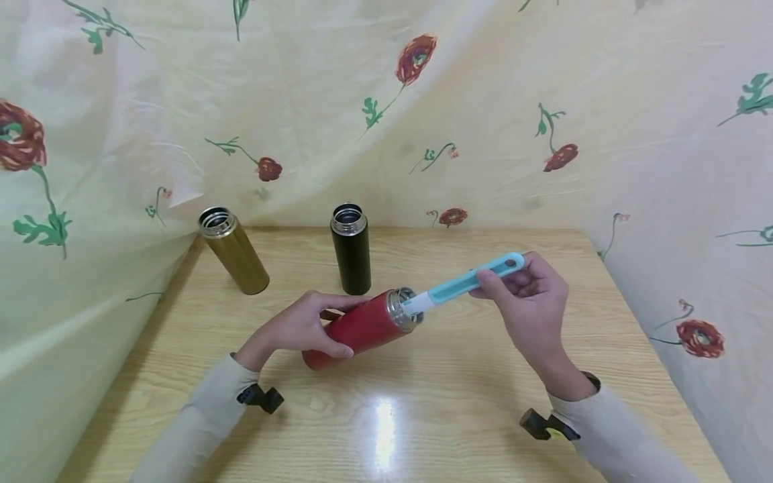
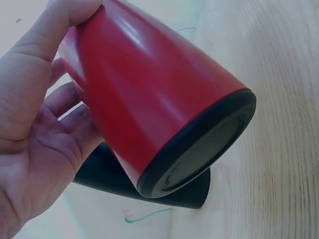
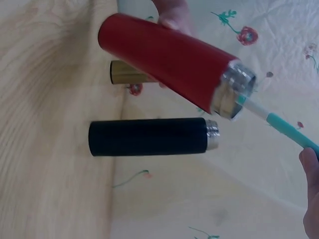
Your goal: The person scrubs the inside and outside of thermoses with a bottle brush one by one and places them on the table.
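Note:
A red thermos bottle [image 1: 366, 325] is tilted above the table, its bare steel mouth pointing up to the right. My left hand [image 1: 308, 324] grips it round the body, and its black base shows in the left wrist view. With thumb and fingers my right hand [image 1: 534, 302] pinches a light blue and white handle [image 1: 461, 285], apparently of a bottle brush. The white end of that handle reaches into the mouth of the red bottle. Whatever head it carries is hidden inside.
Behind the red bottle stands a black thermos bottle [image 1: 351, 258] without a lid. Farther left is a lidless gold thermos bottle [image 1: 236, 253]. A flowered cloth [image 1: 326, 100] hangs behind and along both sides of the wooden table [image 1: 459, 389].

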Tool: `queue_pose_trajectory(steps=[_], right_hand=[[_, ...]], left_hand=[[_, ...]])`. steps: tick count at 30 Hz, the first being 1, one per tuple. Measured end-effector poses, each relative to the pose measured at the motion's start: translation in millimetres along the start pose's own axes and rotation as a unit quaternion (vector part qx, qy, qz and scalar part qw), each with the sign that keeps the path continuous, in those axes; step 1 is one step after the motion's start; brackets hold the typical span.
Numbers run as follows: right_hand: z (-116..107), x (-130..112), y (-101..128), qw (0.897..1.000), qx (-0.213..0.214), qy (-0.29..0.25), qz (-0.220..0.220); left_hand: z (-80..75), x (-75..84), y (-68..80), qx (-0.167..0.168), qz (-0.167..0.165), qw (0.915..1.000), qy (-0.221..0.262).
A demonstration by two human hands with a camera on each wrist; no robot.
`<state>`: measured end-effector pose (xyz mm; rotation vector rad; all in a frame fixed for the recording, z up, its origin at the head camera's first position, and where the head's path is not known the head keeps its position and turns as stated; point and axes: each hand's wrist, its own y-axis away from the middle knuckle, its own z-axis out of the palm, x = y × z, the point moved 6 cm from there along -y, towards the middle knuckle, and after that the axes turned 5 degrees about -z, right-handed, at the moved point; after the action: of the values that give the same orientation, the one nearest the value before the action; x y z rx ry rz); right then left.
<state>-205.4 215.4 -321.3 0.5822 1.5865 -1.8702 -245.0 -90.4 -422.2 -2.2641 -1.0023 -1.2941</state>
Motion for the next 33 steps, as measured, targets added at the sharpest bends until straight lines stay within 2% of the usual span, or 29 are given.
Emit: queue_pose_trajectory(steps=[5, 9, 16, 21, 26, 33], right_hand=[[7.2, 7.3, 3.2, 1.000, -0.002, 0.001, 0.005], [15.4, 12.8, 5.4, 1.000, -0.022, 0.013, 0.010], [25.4, 16.8, 8.4, 0.995, -0.074, 0.057, 0.022], [28.2, 16.2, 8.4, 0.994, -0.101, 0.046, 0.025], [26.4, 14.2, 5.8, 0.991, -0.130, 0.028, 0.003], [13.8, 11.3, -1.3, 0.994, -0.108, -0.001, 0.002]], left_hand=[[0.1, 0.6, -2.1, 0.006, -0.013, 0.9999, 0.008], [1.2, 1.7, -2.8, 0.000, -0.018, 0.9997, 0.017], [-0.4, 8.1, -6.4, -0.005, 0.003, 0.9999, 0.012], [-0.8, 5.4, -6.6, -0.012, -0.002, 0.9996, 0.024], [-0.2, 1.5, -6.3, -0.023, -0.006, 0.9989, 0.040], [-1.3, -1.5, -3.5, -0.032, 0.004, 0.9984, 0.045]])
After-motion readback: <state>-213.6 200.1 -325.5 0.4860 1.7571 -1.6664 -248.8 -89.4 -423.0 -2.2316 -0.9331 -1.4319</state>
